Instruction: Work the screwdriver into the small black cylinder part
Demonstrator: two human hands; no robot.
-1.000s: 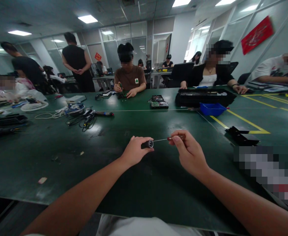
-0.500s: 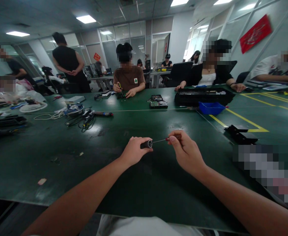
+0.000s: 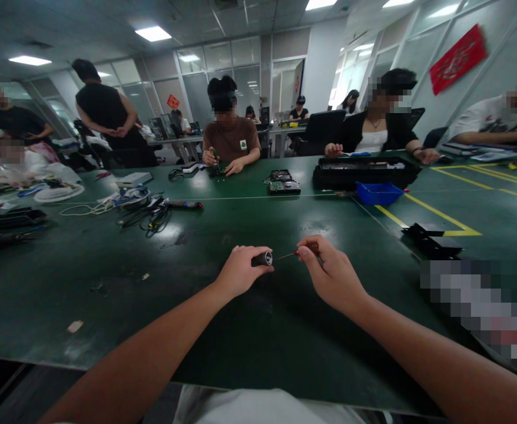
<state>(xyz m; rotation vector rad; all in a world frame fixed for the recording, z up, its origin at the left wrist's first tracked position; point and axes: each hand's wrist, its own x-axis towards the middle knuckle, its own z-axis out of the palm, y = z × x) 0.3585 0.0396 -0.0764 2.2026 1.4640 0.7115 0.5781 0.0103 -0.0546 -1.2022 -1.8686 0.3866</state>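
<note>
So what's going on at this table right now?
The person's left hand holds a black cylinder above the green table. The right hand grips a thin screwdriver, its shaft pointing toward the cylinder's end; whether the tip touches is too small to tell. Across the table, a co-worker in a brown shirt holds a tool too.

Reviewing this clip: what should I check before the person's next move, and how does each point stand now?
1. Left hand gripping the black cylinder: ok.
2. Right hand holding the screwdriver by its handle: ok.
3. Cylinder's round end in view: ok, not covered by either hand.
4. Screwdriver tip seated in the cylinder: cannot tell; too small to see.
5. Blue tray apart from both hands: ok, farther across the table.
</note>
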